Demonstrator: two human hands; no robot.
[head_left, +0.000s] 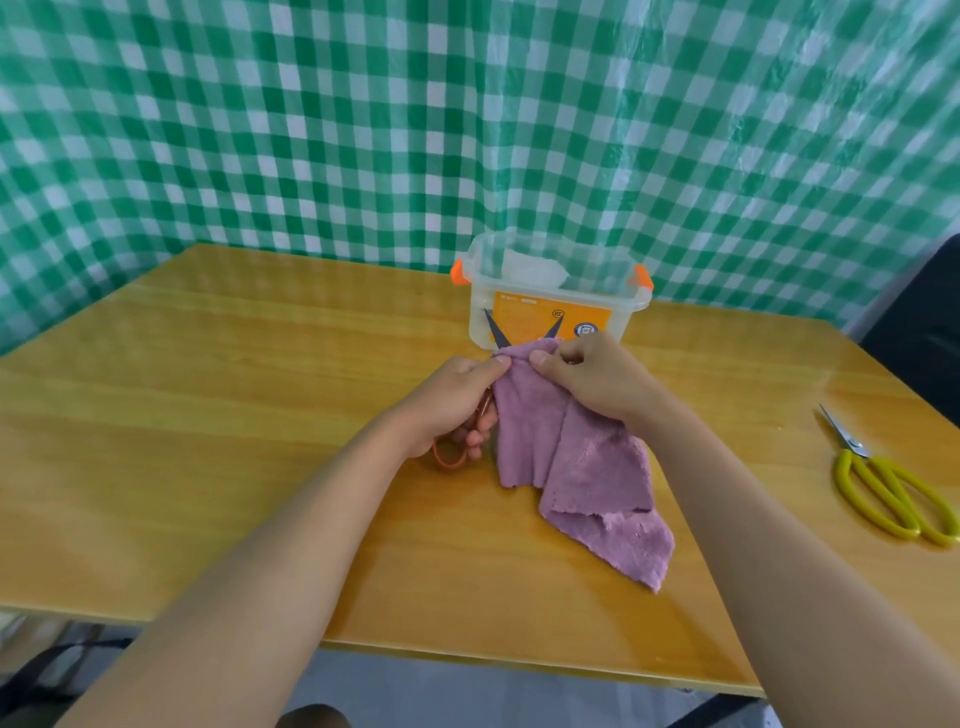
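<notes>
A purple cloth (582, 467) hangs from my hands down onto the wooden table (234, 415). My left hand (452, 400) grips the orange-red handles of a pair of scissors (496, 332) and also touches the cloth's top edge with its thumb. The scissors' dark blades stand apart above the cloth, one at each side of its top edge. My right hand (592, 379) pinches the top of the cloth just right of the blades.
A clear plastic box (550, 291) with orange clips stands just behind my hands. A second pair of scissors (888, 483) with yellow handles lies near the table's right edge. A green checked sheet (467, 130) hangs behind the table.
</notes>
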